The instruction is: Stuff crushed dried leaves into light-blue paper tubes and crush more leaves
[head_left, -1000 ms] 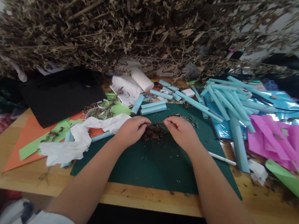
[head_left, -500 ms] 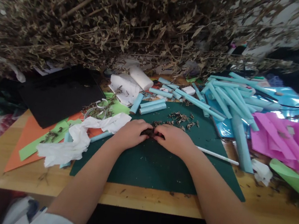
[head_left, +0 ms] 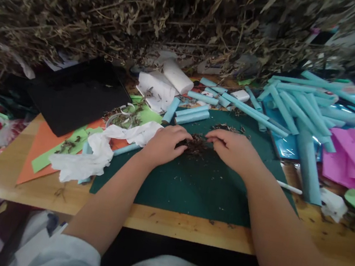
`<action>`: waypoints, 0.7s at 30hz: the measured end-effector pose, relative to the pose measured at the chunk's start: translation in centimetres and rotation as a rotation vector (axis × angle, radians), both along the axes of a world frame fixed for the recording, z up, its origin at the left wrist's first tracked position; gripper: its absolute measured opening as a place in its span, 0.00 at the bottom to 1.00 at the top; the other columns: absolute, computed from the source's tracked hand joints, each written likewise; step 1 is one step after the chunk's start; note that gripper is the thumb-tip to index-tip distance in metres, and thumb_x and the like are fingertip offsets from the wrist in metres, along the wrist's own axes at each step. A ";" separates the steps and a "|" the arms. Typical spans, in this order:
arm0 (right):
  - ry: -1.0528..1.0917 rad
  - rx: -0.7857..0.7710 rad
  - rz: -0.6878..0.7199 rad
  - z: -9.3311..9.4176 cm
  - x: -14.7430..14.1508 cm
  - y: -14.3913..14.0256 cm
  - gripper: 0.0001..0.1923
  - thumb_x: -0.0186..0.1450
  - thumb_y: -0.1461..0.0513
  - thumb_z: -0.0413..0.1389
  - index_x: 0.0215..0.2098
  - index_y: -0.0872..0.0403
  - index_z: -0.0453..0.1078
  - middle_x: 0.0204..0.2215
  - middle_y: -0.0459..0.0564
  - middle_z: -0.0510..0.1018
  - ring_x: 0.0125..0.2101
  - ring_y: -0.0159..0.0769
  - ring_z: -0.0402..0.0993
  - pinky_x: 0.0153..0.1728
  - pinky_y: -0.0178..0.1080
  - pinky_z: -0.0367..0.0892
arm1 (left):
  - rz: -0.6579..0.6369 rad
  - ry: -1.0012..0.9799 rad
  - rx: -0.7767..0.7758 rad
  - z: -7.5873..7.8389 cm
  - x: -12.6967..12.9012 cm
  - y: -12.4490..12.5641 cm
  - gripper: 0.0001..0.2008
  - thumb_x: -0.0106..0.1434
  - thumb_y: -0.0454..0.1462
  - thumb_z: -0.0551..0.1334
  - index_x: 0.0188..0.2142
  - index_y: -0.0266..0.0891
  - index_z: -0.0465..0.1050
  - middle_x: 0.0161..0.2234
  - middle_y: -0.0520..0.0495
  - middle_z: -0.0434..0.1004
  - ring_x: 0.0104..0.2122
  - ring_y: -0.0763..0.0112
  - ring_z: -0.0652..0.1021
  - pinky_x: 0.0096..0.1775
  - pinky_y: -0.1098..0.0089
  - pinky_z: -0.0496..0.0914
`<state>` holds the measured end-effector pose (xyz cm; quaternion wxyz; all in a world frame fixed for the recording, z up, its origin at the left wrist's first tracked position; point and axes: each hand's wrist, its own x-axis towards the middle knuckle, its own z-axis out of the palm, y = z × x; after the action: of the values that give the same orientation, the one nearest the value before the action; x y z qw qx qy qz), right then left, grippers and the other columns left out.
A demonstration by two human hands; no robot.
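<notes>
A small heap of dark crumbled dried leaves [head_left: 196, 146] lies on the green cutting mat [head_left: 185, 191]. My left hand [head_left: 168, 146] rests at the heap's left side, thumb and fingers curved apart and touching its edge. To the right of the heap, my right hand [head_left: 234, 150] hovers with bent fingers, the thumb apart from the index finger. Its fingertips are close to the leaf bits, and nothing shows between them. More leaf crumbs [head_left: 226, 126] lie behind my right hand, partly covered by it.
Blue paper tubes [head_left: 300, 106] are piled at the back right, beside pink paper [head_left: 353, 162]. Crumpled white tissue [head_left: 94, 161], orange paper [head_left: 43, 145] and a black board [head_left: 80, 93] lie at left. Dried leafy stalks [head_left: 181, 14] fill the back. A white stick [head_left: 290, 187] lies at right.
My hands were close together over the leaf heap. The right hand has drawn away to the right, leaving a gap where the heap now shows. The camera view has shifted slightly.
</notes>
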<state>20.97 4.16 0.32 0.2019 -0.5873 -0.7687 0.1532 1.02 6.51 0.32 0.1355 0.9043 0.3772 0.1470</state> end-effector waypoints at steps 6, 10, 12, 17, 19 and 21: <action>0.016 0.088 -0.099 -0.2 0.5 0.2 0.12 0.57 0.62 0.48 0.38 0.53 0.67 0.32 0.48 0.73 0.28 0.35 0.68 0.28 0.37 0.62 | -0.005 0.099 -0.017 -0.4 0.4 -0.3 0.30 0.51 0.51 0.56 0.51 0.44 0.55 0.52 0.43 0.58 0.50 0.54 0.61 0.46 0.53 0.58; 0.026 0.127 -0.071 -0.1 0.2 0.3 0.11 0.57 0.62 0.48 0.38 0.53 0.68 0.34 0.48 0.72 0.30 0.35 0.68 0.32 0.37 0.63 | -0.038 0.158 -0.021 -1.0 1.5 -0.3 0.41 0.47 0.58 0.52 0.56 0.41 0.44 0.58 0.39 0.43 0.56 0.50 0.50 0.50 0.47 0.50; 0.050 0.161 -0.098 0.0 0.2 0.3 0.11 0.58 0.63 0.47 0.38 0.54 0.67 0.35 0.48 0.72 0.32 0.35 0.68 0.33 0.37 0.63 | -0.063 0.168 -0.012 -1.2 2.0 -0.2 0.41 0.47 0.59 0.51 0.56 0.41 0.45 0.59 0.40 0.41 0.56 0.51 0.48 0.51 0.47 0.47; 0.080 0.217 -0.186 0.6 0.8 0.2 0.11 0.59 0.63 0.46 0.36 0.55 0.68 0.34 0.48 0.72 0.36 0.36 0.67 0.36 0.36 0.63 | -0.068 0.176 -0.001 -1.1 2.2 -0.3 0.39 0.49 0.56 0.53 0.55 0.41 0.47 0.58 0.41 0.44 0.56 0.54 0.49 0.52 0.52 0.49; 0.064 0.211 -0.230 0.8 1.4 0.3 0.11 0.59 0.64 0.45 0.36 0.54 0.67 0.35 0.49 0.72 0.36 0.36 0.67 0.36 0.36 0.62 | -0.060 0.195 0.007 -0.9 2.1 -0.3 0.36 0.50 0.55 0.53 0.55 0.41 0.48 0.58 0.42 0.46 0.56 0.55 0.50 0.52 0.53 0.50; 0.027 0.180 -0.268 0.7 2.2 0.4 0.12 0.59 0.63 0.45 0.37 0.54 0.67 0.34 0.49 0.72 0.34 0.37 0.67 0.33 0.37 0.63 | -0.070 0.225 0.004 -0.7 2.1 -0.3 0.33 0.52 0.54 0.51 0.54 0.42 0.49 0.57 0.43 0.48 0.56 0.56 0.51 0.52 0.53 0.50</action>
<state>23.18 4.54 1.02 0.2828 -0.6621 -0.6911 0.0633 3.09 6.23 -0.42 0.0957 0.9280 0.3577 0.0406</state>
